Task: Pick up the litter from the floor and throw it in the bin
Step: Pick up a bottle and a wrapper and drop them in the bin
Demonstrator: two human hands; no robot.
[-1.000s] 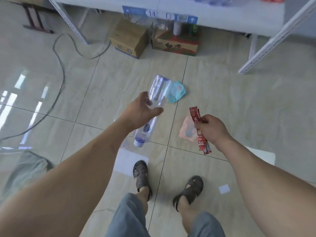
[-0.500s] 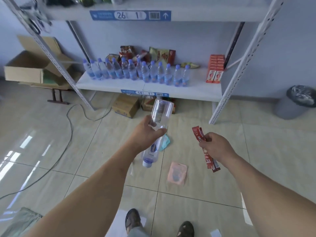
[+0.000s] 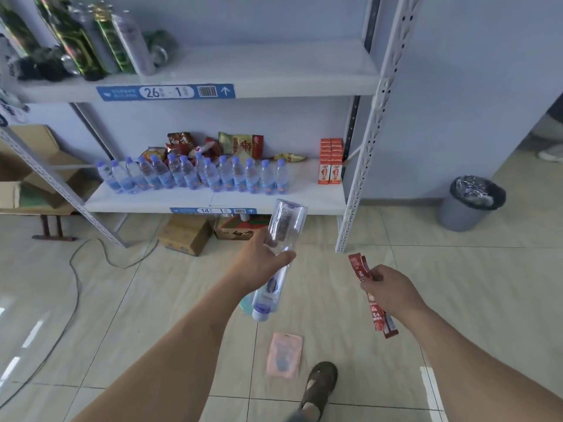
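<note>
The view has lifted from the tiles to the shelving, and the bin (image 3: 470,202) now stands in frame at two o'clock, well apart from both hands. Judgement: collection of this load is done and the carry to the bin is beginning.

The left hand (image 3: 259,266) is curled round the middle of an empty clear bottle (image 3: 278,257), cap end down toward six o'clock. The right hand (image 3: 387,292) pinches red sachet wrappers (image 3: 370,295) between thumb and fingers.

Against the frame a second back, both feet were planted; now one sandal (image 3: 320,385) steps forward at six o'clock, just beside a pink packet (image 3: 285,354) lying on the floor. A teal scrap (image 3: 245,304) shows partly behind the bottle. Both items remain uncollected, so a further trip appears necessary.
</note>
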